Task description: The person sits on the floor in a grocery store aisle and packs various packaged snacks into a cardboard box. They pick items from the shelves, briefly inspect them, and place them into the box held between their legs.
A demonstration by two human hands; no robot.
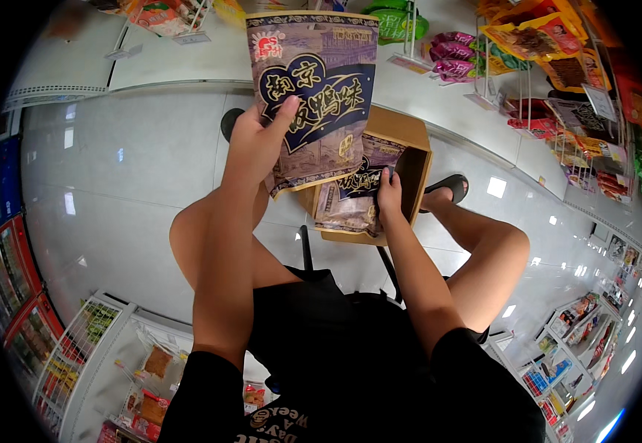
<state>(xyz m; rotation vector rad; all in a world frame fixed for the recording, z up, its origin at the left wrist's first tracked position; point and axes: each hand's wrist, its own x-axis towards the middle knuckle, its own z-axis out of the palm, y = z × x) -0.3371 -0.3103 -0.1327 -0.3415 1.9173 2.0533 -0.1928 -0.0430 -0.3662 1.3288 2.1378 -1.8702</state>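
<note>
A purple snack bag (321,138) with a dark blue printed panel is raised upright in front of me, gripped at its left edge by my left hand (260,135), thumb across the front. Lower and to the right, my right hand (389,194) has its fingers on a second purple snack bag (348,202) of the same print. That bag lies over the open cardboard box (395,124), which stands on the floor between my feet. The raised bag hides part of the box and of the second bag.
A white shelf unit (459,94) with hooks of hanging snack packets (453,55) runs along the far side and right. Behind me stand more racks (149,360). Drinks coolers (10,249) line the left. Dark stool legs (306,249) show near the box on the tiled floor (132,155).
</note>
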